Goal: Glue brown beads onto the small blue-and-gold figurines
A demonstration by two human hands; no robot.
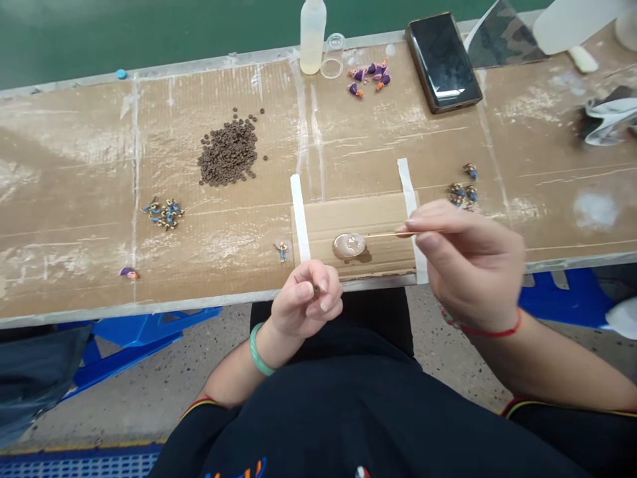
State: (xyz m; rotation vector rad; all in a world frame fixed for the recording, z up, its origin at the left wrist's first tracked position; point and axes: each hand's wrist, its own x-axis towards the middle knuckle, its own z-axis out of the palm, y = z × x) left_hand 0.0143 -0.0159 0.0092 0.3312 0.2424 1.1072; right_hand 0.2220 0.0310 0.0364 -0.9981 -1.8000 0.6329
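Observation:
My left hand is closed in a pinch on a tiny brown ring, just below the table's front edge. My right hand pinches a thin wooden stick that reaches left to a blob of glue on a taped-down cardboard pad. A heap of the same brown rings lies at the centre left. One small painted figure sits just left of the pad.
Small figures lie in clusters at left, right and back. A glue bottle, a clear cup and a phone stand at the far edge. A lone purple piece lies at front left.

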